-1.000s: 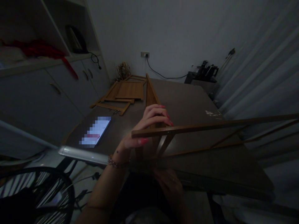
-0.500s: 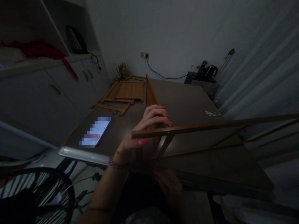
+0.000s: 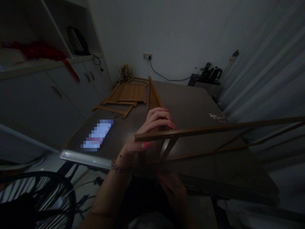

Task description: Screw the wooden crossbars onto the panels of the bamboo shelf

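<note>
My left hand (image 3: pixel 154 125) is wrapped round the near corner of a brown wooden frame (image 3: pixel 209 129), its thumb on the near side and its fingers over the far side. The frame stands on edge and runs off to the right. A wooden panel (image 3: pixel 155 95) stands upright behind my fingers and meets the frame near that corner. Lower down, in deep shadow at the table's near edge, my right hand (image 3: pixel 173 187) has its fingers bent together below the frame. Whatever those fingers hold is hidden in the dark.
More wooden panels (image 3: pixel 132 93) and an open frame (image 3: pixel 111 109) lie at the back left of the table (image 3: pixel 188 98), with small metal hardware (image 3: pixel 117 115) beside them. A lit phone (image 3: pixel 97 135) lies at left. A black fan (image 3: pixel 38 200) stands lower left; a kettle (image 3: pixel 215 73) is at back right.
</note>
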A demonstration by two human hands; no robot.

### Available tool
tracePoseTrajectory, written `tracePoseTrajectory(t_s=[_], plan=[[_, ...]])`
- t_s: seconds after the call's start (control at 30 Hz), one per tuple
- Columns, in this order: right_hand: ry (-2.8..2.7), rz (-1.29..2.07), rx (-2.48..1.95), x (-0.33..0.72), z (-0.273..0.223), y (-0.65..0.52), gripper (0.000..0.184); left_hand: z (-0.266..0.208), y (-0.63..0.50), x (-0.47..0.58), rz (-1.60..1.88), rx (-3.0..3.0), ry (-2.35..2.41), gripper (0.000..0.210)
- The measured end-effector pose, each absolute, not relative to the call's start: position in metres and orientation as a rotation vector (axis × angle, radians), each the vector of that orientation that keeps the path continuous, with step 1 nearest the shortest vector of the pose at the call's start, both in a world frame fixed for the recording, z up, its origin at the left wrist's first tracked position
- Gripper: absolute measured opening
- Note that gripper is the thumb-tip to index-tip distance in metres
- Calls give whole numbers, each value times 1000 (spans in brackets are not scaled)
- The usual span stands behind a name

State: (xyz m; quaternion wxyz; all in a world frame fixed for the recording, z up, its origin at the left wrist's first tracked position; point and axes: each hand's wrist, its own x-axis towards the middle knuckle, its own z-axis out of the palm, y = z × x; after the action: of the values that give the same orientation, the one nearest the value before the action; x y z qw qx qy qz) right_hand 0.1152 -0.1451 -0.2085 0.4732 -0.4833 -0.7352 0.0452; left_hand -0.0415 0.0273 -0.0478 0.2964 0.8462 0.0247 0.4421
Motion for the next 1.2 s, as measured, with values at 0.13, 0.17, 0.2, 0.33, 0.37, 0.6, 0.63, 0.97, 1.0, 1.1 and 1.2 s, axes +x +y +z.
tracePoseTrajectory(t_s=[0.13, 0.17, 0.2, 0.33, 0.37, 0.6, 0.63, 0.97, 1.0, 1.1, 1.2], plan=[[-1809, 146, -1196, 116, -210, -147, 29, -48, 28, -42, 1183, 2259, 38, 79], [-1812, 151, -1196, 116, -211, -147, 29, -47, 28, -42, 1186, 2263, 42, 80], [-1813, 149, -1195, 116, -211, -147, 29, -47, 27, -42, 1186, 2267, 52, 81], [-1835, 131, -1202, 117, -214, -146, 28, -45, 26, -43, 1157, 2281, 80, 80], [-1841, 124, -1202, 117, -215, -146, 28, -45, 26, -43, 1162, 2277, 76, 79], [-1869, 41, -1194, 114, -212, -144, 24, -45, 24, -42, 1167, 2277, 90, 82], [-1877, 36, -1205, 114, -211, -144, 23, -44, 24, -42, 1163, 2279, 90, 82], [-1973, 236, -1264, 112, -207, -141, 30, -42, 22, -43, 1166, 2295, 106, 86], [-1988, 237, -1254, 112, -207, -141, 31, -43, 22, -43, 1169, 2295, 100, 85], [-2026, 209, -1244, 115, -204, -140, 35, -43, 23, -43, 1164, 2288, 99, 84], [-2038, 197, -1248, 118, -204, -140, 34, -43, 24, -43, 1150, 2279, 88, 84]])
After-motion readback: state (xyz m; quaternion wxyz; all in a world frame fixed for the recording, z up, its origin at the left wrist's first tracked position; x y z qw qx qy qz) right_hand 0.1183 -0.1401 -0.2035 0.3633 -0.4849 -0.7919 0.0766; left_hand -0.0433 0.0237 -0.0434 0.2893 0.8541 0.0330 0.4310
